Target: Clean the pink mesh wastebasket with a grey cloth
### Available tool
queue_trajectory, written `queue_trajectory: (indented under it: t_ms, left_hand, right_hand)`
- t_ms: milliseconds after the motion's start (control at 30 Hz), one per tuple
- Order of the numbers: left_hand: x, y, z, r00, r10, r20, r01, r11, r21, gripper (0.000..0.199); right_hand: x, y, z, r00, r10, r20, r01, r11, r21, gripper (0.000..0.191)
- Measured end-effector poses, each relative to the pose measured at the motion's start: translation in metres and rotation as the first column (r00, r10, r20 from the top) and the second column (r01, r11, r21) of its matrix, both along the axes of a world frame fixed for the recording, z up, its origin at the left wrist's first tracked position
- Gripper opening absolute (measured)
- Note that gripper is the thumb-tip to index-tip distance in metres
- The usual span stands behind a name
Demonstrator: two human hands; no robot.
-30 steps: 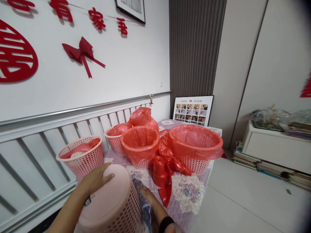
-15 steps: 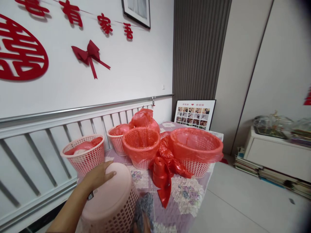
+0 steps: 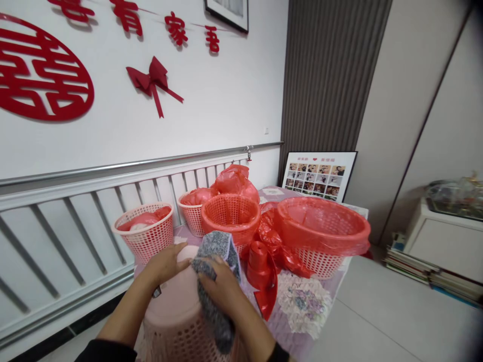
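Note:
A pale pink plastic basket [image 3: 173,301] stands upside down on the near part of the table, its solid base facing up. My left hand [image 3: 166,264] lies on the far left edge of that base, fingers stretched and thumb apart. In my right hand [image 3: 221,284] is a grey cloth [image 3: 215,246] with a pale edge, pressed against the right side of the base and hanging down the basket's wall. Just right of the cloth is a roll of red plastic bags [image 3: 259,264], its loose end trailing toward me.
A red-lined basket [image 3: 230,216] and a larger red-lined basket [image 3: 322,226] stand behind. Two more baskets, one at left [image 3: 145,234] and one at back [image 3: 192,213], hold red plastic. A floral tablecloth [image 3: 302,299] covers the table, beside a white radiator [image 3: 90,221].
My right hand has come up from the lower edge with the grey cloth, onto the upturned basket. My left hand stays on its base. The view has turned slightly left.

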State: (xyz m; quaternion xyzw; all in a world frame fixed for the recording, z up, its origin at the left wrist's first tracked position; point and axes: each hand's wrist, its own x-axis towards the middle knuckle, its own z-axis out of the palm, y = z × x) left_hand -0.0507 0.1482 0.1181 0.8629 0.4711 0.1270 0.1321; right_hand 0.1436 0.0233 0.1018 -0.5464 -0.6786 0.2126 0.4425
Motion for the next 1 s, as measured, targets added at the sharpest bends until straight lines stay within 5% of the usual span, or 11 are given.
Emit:
queue_trajectory:
  t_ms: [200,333,533,700,767,867,1000]
  left_hand:
    - [0.001,-0.002,0.003,0.999,-0.007,-0.047,0.007,1.0,0.0,0.078]
    - [0.002,-0.003,0.005,0.999,-0.018,-0.051,0.018,1.0,-0.001,0.072]
    - [0.002,-0.001,0.002,0.998,0.017,-0.054,-0.017,1.0,-0.004,0.076]
    - [0.001,-0.002,0.003,0.999,0.023,-0.027,-0.024,1.0,-0.01,0.071]
    - [0.001,-0.002,0.003,1.0,0.022,-0.018,-0.022,1.0,-0.012,0.07]
    - [0.001,-0.002,0.003,1.0,0.016,-0.017,-0.016,1.0,-0.014,0.07]
    - [0.002,-0.003,0.003,0.999,0.001,-0.036,-0.001,1.0,-0.01,0.068]
  right_hand:
    - [0.017,0.086,0.023,0.984,0.102,0.147,-0.083,0.988,-0.132,0.022]
    - [0.01,0.106,0.024,0.983,0.044,0.179,-0.014,0.987,-0.161,0.02]
    - [0.01,0.055,0.01,0.994,-0.052,0.094,0.059,0.995,-0.075,0.034]
    - [0.001,-0.012,-0.034,0.983,-0.18,-0.039,0.18,0.984,0.005,0.045]
    - [-0.015,-0.031,-0.061,0.982,-0.187,-0.002,0.187,0.979,0.081,0.046]
    - [-0.051,-0.049,-0.09,0.982,-0.082,0.172,0.041,0.972,0.231,0.051]
    - [-0.096,-0.063,-0.09,0.966,-0.165,0.199,0.082,0.925,0.37,0.05]
